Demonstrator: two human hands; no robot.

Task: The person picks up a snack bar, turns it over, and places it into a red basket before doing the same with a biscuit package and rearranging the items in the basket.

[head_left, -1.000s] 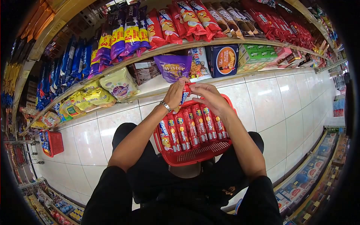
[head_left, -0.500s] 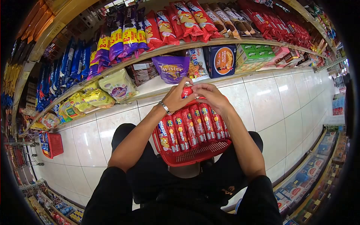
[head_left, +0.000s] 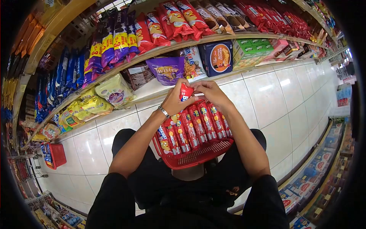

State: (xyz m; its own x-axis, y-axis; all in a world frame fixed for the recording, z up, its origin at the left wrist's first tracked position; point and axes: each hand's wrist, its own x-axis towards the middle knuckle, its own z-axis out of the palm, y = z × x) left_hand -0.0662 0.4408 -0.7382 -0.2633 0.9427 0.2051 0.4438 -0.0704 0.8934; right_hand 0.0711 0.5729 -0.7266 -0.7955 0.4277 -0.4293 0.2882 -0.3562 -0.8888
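Note:
A red basket (head_left: pixel 183 164) rests between the person's knees, filled with several red Ritz packs (head_left: pixel 192 126) standing in a row, with a red-and-white Biskuat pack (head_left: pixel 164 141) at their left end. Above the basket's far side, my left hand (head_left: pixel 174 100) is wrapped round a red pack (head_left: pixel 186 91), its thumb across the front. My right hand (head_left: pixel 213 96) is closed with its fingertips at the right edge of that same pack. The lower part of the held pack is hidden behind the left hand.
A shelf (head_left: pixel 152 58) of biscuit packs curves across the top, with a purple Twister bag (head_left: pixel 166 70) and a butter cookies box (head_left: pixel 218 58) on its lower level. Another red basket (head_left: pixel 57 154) stands on the tiled floor at left. More shelving (head_left: pixel 305 183) runs along the lower right.
The left hand has moved slightly left and down, and more of the red pack's front shows between the hands. The shelf and basket have shifted slightly in view.

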